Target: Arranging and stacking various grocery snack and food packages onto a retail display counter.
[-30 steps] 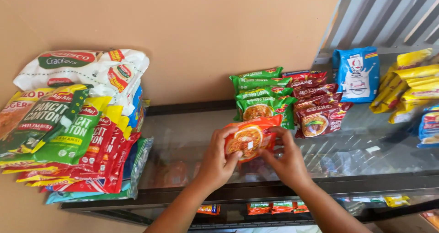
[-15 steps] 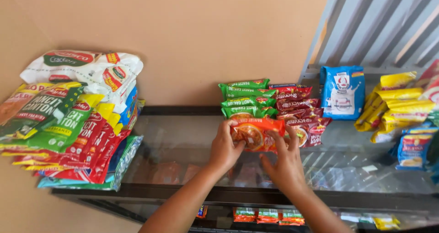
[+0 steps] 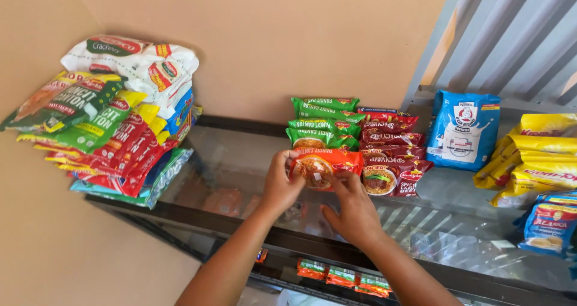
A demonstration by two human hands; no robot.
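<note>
while both hands (image 3: 318,195) clamp an orange packet (image 3: 327,166) upright, green packets (image 3: 321,126) stack just behind, squaring the row.

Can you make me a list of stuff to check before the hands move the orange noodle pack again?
1. Both hands on the pack: left hand and right hand grip the orange pack. Ok.
2. Pack standing up, front facing the camera. Ok.
3. Lined up with the green packs behind it: it sits in front of that row. Ok.
4. Clear of the dark red packs on its right: the edges seem to touch or overlap. Cannot tell.
5. Glass shelf bare to the left of the pack. Ok.
6. Big pile of packets at the far left steady: it leans over the shelf edge. Cannot tell.
</note>
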